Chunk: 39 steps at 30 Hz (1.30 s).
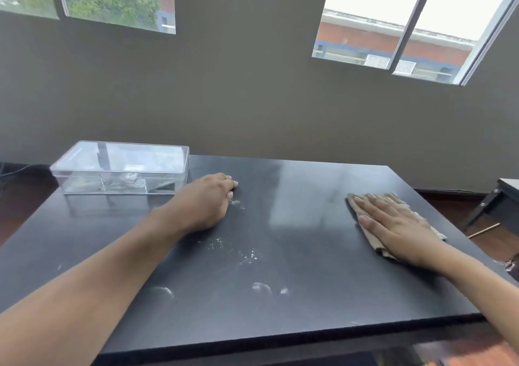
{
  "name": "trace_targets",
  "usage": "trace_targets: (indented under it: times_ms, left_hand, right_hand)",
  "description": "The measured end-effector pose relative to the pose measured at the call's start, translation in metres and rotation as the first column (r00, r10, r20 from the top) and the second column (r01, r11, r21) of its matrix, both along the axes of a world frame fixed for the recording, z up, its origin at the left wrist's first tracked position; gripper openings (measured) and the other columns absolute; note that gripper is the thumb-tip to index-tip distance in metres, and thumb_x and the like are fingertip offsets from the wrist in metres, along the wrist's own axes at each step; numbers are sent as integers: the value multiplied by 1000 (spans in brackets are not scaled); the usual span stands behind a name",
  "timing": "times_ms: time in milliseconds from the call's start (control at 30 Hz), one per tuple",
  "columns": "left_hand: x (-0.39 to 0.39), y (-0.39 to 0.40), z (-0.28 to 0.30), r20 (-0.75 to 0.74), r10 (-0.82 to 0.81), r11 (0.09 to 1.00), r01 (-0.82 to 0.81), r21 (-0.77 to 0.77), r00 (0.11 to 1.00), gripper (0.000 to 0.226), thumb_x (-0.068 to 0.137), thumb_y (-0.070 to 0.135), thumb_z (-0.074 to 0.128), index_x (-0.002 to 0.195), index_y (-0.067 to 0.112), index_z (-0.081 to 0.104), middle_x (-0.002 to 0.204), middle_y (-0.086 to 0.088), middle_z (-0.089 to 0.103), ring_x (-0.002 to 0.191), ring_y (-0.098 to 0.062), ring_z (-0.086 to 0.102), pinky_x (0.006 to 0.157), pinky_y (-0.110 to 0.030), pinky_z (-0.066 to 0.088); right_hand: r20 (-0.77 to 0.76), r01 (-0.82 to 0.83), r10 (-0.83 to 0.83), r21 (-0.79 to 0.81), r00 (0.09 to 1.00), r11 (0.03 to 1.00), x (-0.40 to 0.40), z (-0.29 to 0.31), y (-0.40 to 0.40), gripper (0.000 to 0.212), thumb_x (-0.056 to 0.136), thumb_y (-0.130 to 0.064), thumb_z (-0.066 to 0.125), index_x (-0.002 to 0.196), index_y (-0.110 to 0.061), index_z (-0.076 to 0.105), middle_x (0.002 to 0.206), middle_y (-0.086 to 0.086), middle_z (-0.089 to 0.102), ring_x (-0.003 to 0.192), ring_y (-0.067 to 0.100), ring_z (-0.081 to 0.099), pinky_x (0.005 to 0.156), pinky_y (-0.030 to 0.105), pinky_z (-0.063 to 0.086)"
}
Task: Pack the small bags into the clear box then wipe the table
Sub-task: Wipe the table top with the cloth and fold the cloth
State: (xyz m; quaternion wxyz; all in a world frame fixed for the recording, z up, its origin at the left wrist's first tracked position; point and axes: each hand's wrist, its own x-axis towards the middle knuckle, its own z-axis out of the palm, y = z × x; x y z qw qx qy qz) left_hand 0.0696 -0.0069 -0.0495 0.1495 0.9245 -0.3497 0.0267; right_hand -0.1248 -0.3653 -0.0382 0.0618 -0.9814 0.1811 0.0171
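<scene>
A clear box point(120, 169) with its lid on stands at the far left of the black table point(295, 281); small bags show faintly through its walls. My left hand point(209, 201) rests on the table just right of the box, fingers curled under, holding nothing. My right hand point(393, 225) lies flat, fingers spread, pressing a beige cloth point(373, 243) onto the table near its right edge. White smudges and specks point(238, 252) mark the table's middle and front.
A grey wall with two windows rises behind the table. A dark piece of furniture point(494, 205) stands to the right, beyond the table's edge. Wooden floor shows on both sides. A dark cable point(16, 170) lies at the far left.
</scene>
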Motion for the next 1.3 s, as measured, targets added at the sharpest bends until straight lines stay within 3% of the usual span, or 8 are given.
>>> trace_targets:
  times_ms: [233,467,667,767,933,1100,1200,1300]
  left_hand:
    - [-21,19,12,-74,-2,991,-8,-135,997,44,107,19,38,150,16,47,148,1,53,139,-18,46,108,-22,31]
    - [-64,98,20,-69,-54,947,29,-321,996,38,104,10,50,139,19,61,126,7,69,118,0,58,102,-5,37]
    - [-77,171,-5,-4,59,954,-58,-293,998,38,98,24,49,131,20,68,123,12,69,117,-7,63,104,-18,43]
    - [-75,176,-14,3,94,952,-89,-292,996,38,97,23,49,128,20,70,128,13,68,124,-7,59,109,-14,37]
    - [-71,168,-15,25,125,953,-113,-282,992,41,96,28,43,127,23,70,133,15,65,129,-10,56,113,-32,40]
    - [-72,170,-15,21,151,947,-138,-288,988,35,100,22,48,125,24,71,131,17,64,128,-14,58,113,-38,43]
    - [-73,170,-17,24,154,946,-141,-292,988,32,102,13,52,126,22,71,129,17,63,127,-15,58,113,-35,41]
    - [-75,171,-16,19,144,948,-133,-288,989,39,98,25,43,126,22,71,131,12,67,126,-14,58,112,-35,42]
  right_hand:
    - [-9,-18,18,14,1000,1000,114,-1,78,67,93,-74,8,157,-56,5,173,-12,1,160,26,-3,125,58,-4]
    - [47,-492,490,19,870,871,14,-6,159,51,97,-74,10,148,-72,7,168,-31,1,157,1,-10,127,51,0]
    - [146,-460,445,92,884,883,-26,-7,96,48,96,-75,27,144,-71,29,162,-36,22,155,-7,7,129,44,14]
    - [103,-309,300,86,948,947,24,-4,74,43,95,-77,21,138,-78,25,165,-31,18,156,-4,2,129,46,10]
    - [46,-127,127,2,991,992,125,-3,94,59,95,-72,13,153,-63,14,171,-20,11,159,18,1,124,59,5]
    - [5,-346,347,53,938,937,118,-10,194,55,101,-66,17,155,-60,9,172,-15,3,159,25,-5,121,64,0]
    - [30,-509,508,20,861,860,56,-9,222,53,102,-65,18,154,-62,8,172,-18,4,159,16,-4,124,59,0]
    - [67,-598,595,18,801,802,-12,-6,206,51,98,-71,14,149,-71,6,167,-32,0,156,-1,-10,127,47,-1]
